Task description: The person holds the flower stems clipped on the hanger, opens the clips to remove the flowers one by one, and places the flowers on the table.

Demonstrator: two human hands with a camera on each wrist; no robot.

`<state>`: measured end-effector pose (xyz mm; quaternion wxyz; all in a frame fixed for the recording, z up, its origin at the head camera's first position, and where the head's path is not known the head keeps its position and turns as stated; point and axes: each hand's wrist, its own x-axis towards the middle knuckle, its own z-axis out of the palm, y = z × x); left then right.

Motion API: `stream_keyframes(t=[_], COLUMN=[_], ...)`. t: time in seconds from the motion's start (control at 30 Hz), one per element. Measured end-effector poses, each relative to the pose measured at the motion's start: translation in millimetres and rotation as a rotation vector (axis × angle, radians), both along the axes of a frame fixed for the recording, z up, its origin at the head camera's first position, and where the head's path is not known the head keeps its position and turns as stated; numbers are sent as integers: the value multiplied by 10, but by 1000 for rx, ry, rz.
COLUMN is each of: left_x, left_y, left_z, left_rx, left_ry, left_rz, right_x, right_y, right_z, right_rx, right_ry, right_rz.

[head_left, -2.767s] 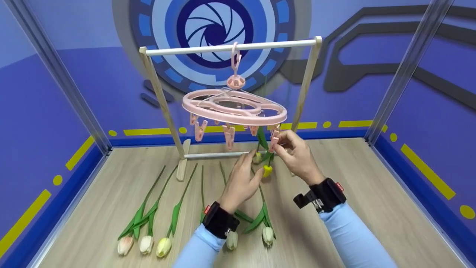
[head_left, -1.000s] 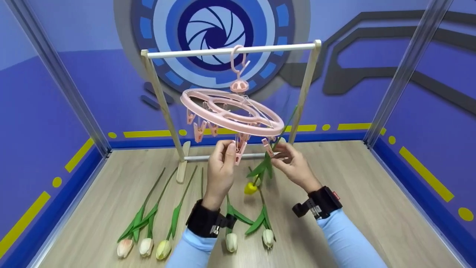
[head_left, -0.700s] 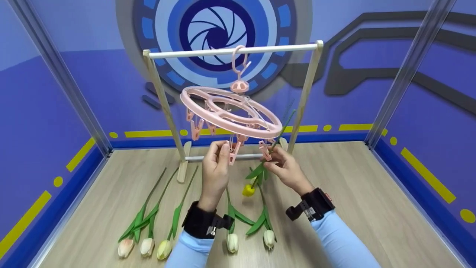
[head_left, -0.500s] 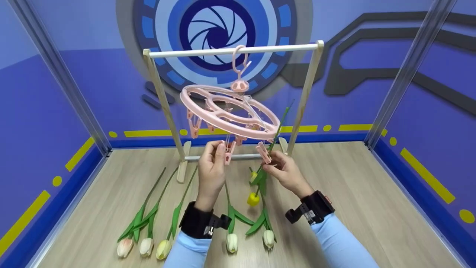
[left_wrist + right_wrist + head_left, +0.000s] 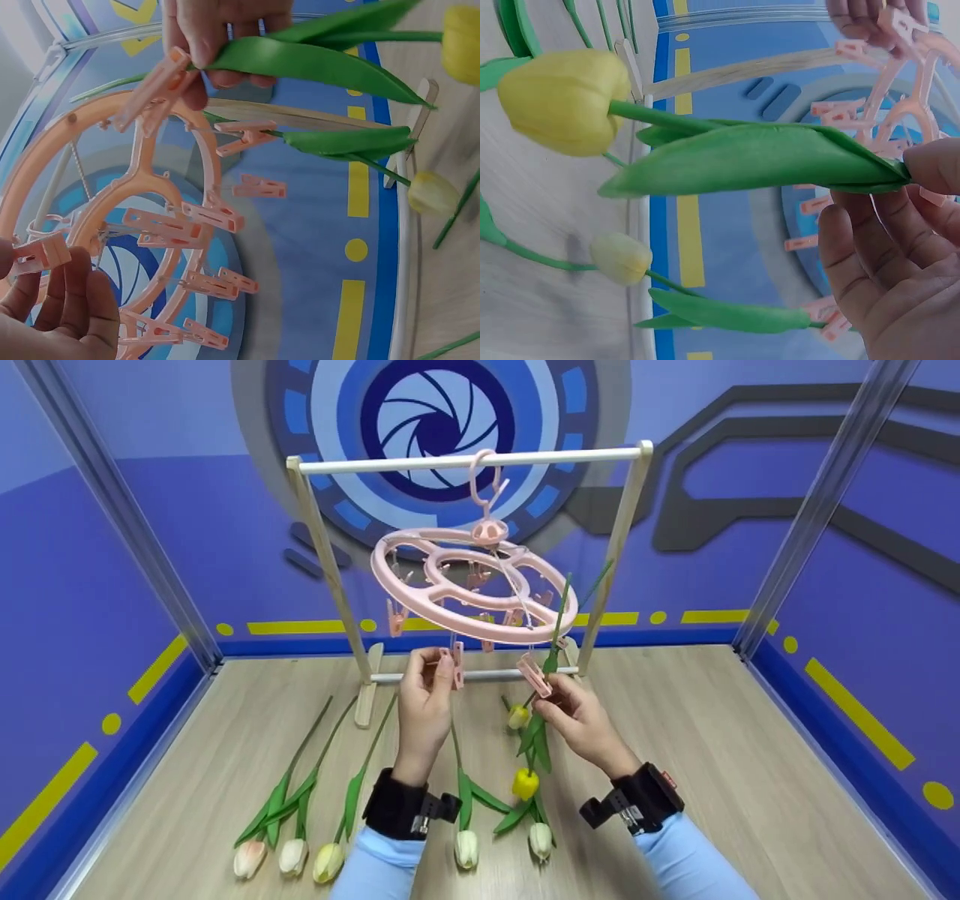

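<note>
A pink round clip hanger (image 5: 465, 626) hangs tilted toward me, several clothespins dangling below it. My left hand (image 5: 424, 709) pinches one pink clothespin (image 5: 458, 666) between thumb and fingers. My right hand (image 5: 589, 724) pinches the stem of a bright yellow tulip (image 5: 526, 784), bloom down, its stem tip rising past the hanger's rim. Right at those fingertips is another clothespin (image 5: 154, 90), slanted across the stem in the left wrist view. Behind, a pale yellow tulip (image 5: 621, 259) hangs bloom down from a clothespin (image 5: 246, 136).
The hanger's hook (image 5: 484, 480) sits over the white top bar (image 5: 375, 465) of a wooden stand. Several tulips lie on the wood-grain table (image 5: 750, 780), among them a pink-white one (image 5: 250, 859) and a white one (image 5: 541, 840). Blue panels (image 5: 862, 607) enclose the table.
My left hand has moved from beside the yellow tulip to a clothespin, then slightly left. My right hand has gone from the clothespin to the stem. The hanger tilts toward me; the yellow bloom hangs lower.
</note>
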<state>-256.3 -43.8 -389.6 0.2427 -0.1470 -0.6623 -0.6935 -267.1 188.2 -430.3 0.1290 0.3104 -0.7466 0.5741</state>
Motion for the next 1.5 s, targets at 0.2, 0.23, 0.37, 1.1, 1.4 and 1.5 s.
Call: stream_keyframes(t=[0.2, 0.23, 0.37, 1.1, 1.4, 1.5], left_x=[9, 11, 33, -31, -22, -6], left_y=[70, 86, 145, 256, 223, 215], left_z=[-72, -88, -148, -225, -282, -309], left_rx=[-49, -62, -147, -226, -197, -204], left_ry=[-103, -130, -224, -113, -45, -31], left_rz=[73, 73, 26, -248, -204, -190], right_x=[82, 95, 131, 209, 226, 240], right_y=[3, -2, -30, -106, -74, -53], right_z=[42, 49, 68, 53, -49, -98], right_rx=[14, 16, 26, 151, 140, 140], right_ry=[21, 22, 27, -11, -25, -32], right_rz=[-9, -8, -10, 51, 9, -5])
